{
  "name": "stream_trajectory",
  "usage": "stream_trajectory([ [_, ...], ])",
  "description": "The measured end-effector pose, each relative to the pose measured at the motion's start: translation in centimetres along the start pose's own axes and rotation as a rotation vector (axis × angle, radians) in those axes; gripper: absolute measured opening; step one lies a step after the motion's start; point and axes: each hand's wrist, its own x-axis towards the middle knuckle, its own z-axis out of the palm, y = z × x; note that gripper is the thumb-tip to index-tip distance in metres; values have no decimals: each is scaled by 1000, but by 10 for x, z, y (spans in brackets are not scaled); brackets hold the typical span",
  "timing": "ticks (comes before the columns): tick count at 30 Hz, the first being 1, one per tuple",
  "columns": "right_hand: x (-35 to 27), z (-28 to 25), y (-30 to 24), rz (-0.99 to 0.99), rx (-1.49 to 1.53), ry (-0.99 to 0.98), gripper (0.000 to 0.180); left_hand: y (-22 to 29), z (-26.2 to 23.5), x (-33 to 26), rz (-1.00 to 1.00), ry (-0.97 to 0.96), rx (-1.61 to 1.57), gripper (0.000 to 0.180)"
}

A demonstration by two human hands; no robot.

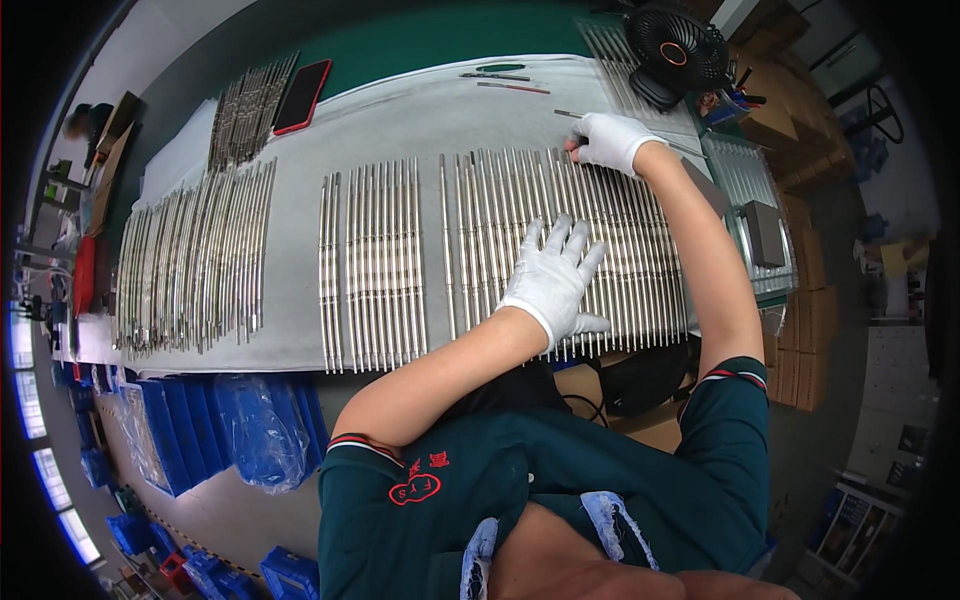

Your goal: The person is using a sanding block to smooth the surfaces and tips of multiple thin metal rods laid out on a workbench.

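My left hand (548, 285), in a white glove, lies flat with fingers spread on a row of slim metal rods (480, 240). The rods lie side by side, each with ring-like collars along its length. At the far ends of the same row, my right hand (612, 143) is curled, its glove leaving bare fingertips showing. A thin dark metal piece (568, 113) sticks out to the left beside its knuckles. Whether the fingers grip that piece or a rod end is hidden. To the left lie a smaller group of rods (385, 260) and a denser batch (195, 265).
At the back left lie more rods (250, 110) and a red-edged phone (302, 96). Small hand tools (510, 80) rest at the back. A black fan (676, 55) stands back right, near a grey block (764, 233). Blue crates (185, 430) sit below the table's front edge.
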Motion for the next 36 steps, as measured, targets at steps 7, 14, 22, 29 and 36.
stream_trajectory([
  [7, 4, 3, 4, -7, 26, 1, 29, 0, 0, 0, 7, 4, 7, 98],
  [14, 0, -1, -1, -6, 22, -11, 28, 0, -1, 0, 4, -3, 13, 98],
  [22, -7, 9, 6, 17, 101, 125, 31, 0, 1, 1, 4, -7, -3, 99],
  [29, -75, -10, 37, 198, 37, 289, 59, 0, 0, -1, 12, 1, 9, 99],
  [36, -125, -4, 77, 390, 1, 144, 88, -12, 7, -11, 36, 121, -25, 94],
])
